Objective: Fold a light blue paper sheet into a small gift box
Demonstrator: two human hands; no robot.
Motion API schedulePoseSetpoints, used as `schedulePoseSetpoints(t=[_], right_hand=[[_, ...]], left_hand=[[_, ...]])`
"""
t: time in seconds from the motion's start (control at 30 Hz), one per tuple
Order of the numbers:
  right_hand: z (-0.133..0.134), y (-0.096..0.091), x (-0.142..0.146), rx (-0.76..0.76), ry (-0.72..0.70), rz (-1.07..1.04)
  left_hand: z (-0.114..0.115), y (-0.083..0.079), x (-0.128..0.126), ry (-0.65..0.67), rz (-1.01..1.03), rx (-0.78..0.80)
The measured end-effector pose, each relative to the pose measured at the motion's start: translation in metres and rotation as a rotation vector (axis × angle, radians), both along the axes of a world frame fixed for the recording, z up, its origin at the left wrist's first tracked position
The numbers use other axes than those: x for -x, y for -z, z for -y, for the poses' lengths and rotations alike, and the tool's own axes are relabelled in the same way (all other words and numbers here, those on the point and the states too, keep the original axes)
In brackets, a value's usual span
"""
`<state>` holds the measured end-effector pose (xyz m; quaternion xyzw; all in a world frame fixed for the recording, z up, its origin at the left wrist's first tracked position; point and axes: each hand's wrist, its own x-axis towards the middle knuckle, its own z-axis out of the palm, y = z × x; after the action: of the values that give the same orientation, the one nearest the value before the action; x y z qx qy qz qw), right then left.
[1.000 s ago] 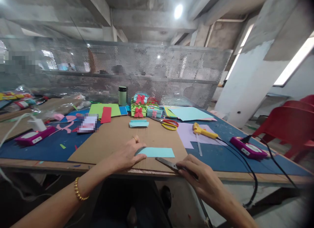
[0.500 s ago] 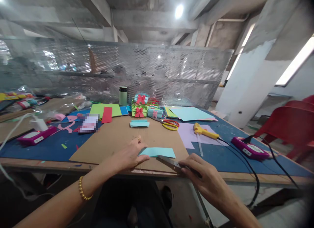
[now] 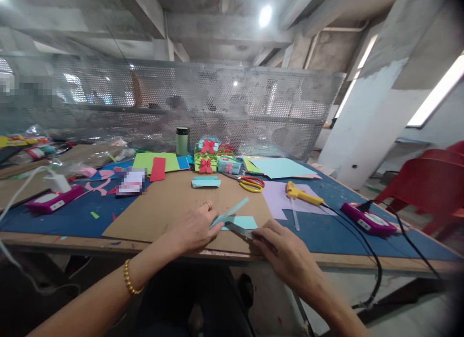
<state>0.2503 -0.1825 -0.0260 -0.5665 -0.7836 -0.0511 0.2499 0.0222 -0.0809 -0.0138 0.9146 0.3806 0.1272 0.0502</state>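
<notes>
On the brown cardboard sheet (image 3: 159, 211), a light blue paper strip (image 3: 239, 223) lies near the table's front edge. A narrow flap (image 3: 237, 206) of light blue paper stands up at a slant from it. My left hand (image 3: 197, 227) pinches the left end of this paper between thumb and fingers. In my right hand (image 3: 281, 242) is a knife, its grey metal blade (image 3: 239, 230) pointing left with the tip at the paper beside my left thumb. My fingers hide the knife's handle. Farther back lies another folded light blue paper piece (image 3: 206, 182).
Scissors (image 3: 250, 183) with red and yellow handles lie behind the strip. A yellow glue gun (image 3: 304, 194) rests on purple paper at right. Small bow-decorated paper bags (image 3: 206, 158) and a green bottle (image 3: 181, 141) stand at the back. Purple power boxes (image 3: 368, 220) sit at both sides.
A narrow part of the blue paper has risen from the flat strip into a slanted flap. My right hand and the knife have moved left, toward my left hand.
</notes>
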Motion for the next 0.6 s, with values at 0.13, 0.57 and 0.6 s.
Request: schedulePoseSetpoints(t=[0.13, 0.57, 0.6], right_hand=[[-0.018, -0.004, 0.029, 0.021, -0.030, 0.086], [-0.050, 0.016, 0.045, 0.014, -0.172, -0.078], [-0.051, 0.017, 0.047, 0.016, -0.169, -0.077]], left_hand=[[-0.004, 0.004, 0.003, 0.041, 0.068, 0.038], [-0.035, 0.009, 0.091, 0.120, 0.198, 0.162], [-0.034, 0.009, 0.092, 0.122, 0.203, 0.175]])
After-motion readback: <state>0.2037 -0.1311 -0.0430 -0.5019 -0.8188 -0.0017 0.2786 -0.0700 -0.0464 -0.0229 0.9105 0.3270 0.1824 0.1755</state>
